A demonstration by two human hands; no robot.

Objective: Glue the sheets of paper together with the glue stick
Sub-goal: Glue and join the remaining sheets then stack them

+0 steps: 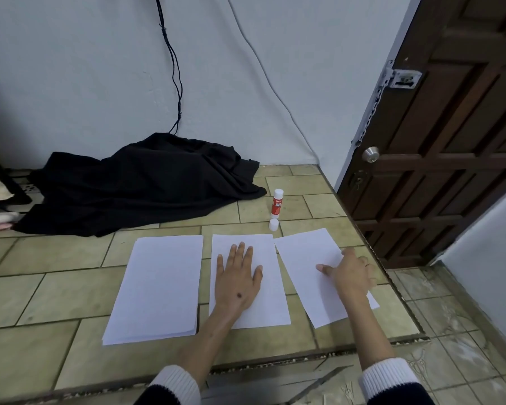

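Home interior, entrance corner. Tiled floor [56, 287], plain painted wall [85, 68], wooden door [450, 141] with knob [370, 154] and chain latch [403, 78]; dark cloth [135, 185] heaped on floor.

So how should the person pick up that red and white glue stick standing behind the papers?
Grasp the red and white glue stick around its red middle, coming from the near right side. It stands upright, its small white cap beside it, black cloth to its left. The right hand is nearer.
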